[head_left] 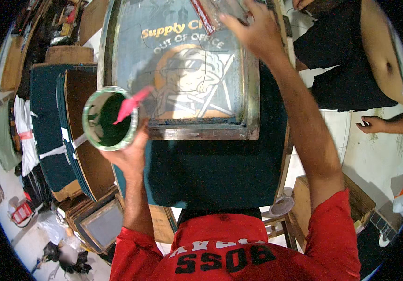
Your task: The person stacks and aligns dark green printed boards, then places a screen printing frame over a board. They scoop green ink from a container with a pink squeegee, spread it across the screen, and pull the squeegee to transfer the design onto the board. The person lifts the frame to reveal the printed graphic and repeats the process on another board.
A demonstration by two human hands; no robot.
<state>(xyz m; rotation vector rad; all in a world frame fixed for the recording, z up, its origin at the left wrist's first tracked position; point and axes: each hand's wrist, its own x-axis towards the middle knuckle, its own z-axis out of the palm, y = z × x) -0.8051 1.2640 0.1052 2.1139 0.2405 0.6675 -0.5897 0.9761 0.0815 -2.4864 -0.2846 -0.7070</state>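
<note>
My left hand [131, 154] holds a round tub [99, 119] of dark green ink with a pink spatula [129, 105] sticking out. The tub overlaps the lower-left corner of a framed printing screen [248, 103] bearing a cartoon figure and lettering, which lies on a dark green board [210, 173]. At the screen's top, my right hand [257, 35] has its fingers curved around a red-edged bar [201, 16], slightly blurred.
Stacked boards [70, 131] and frames [98, 222] stand on the left. A shirtless person [374, 51] is at the right, with a hand [370, 124] visible. A clear cup [282, 206] and wooden box [314, 196] sit lower right.
</note>
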